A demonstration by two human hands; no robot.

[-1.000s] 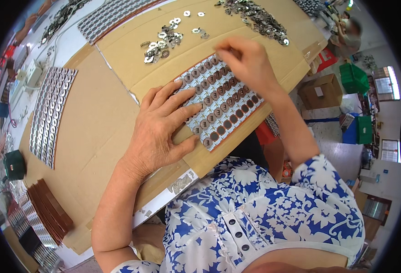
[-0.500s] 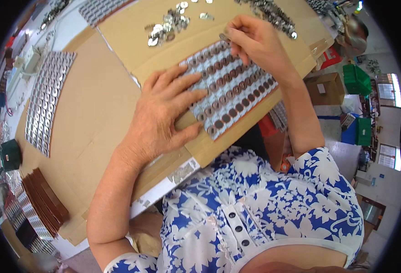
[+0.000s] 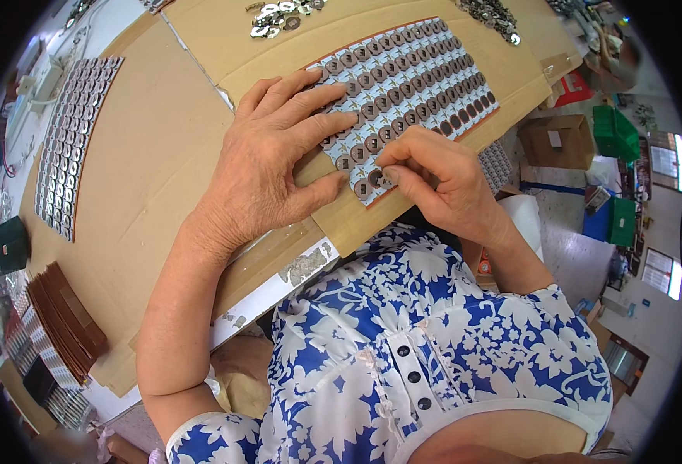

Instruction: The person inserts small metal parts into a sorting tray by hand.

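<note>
A panel [image 3: 477,124] with a pale blue face and an orange-brown edge lies on the table, covered in rows of round metal discs. My left hand [image 3: 259,174] rests flat over its left edge, fingers spread and holding nothing. At the left end of the nearest row, my right hand [image 3: 447,184] has thumb and forefinger pinched on a small metal disc [image 3: 388,183], mostly covered by the fingertips. To the right in that row are dark round spots [image 3: 464,117].
Loose metal discs form one pile [image 3: 283,17] at the back and another [image 3: 492,17] farther right. A disc-covered panel [image 3: 74,147] lies at left, near a stack of brown boards [image 3: 68,321]. Cardboard [image 3: 163,147] covers the table. A cardboard box [image 3: 555,143] stands beyond at right.
My right hand has come from the panel's far edge to the left end of its nearest row. My left hand stays on the left edge. The whole view has shifted slightly.
</note>
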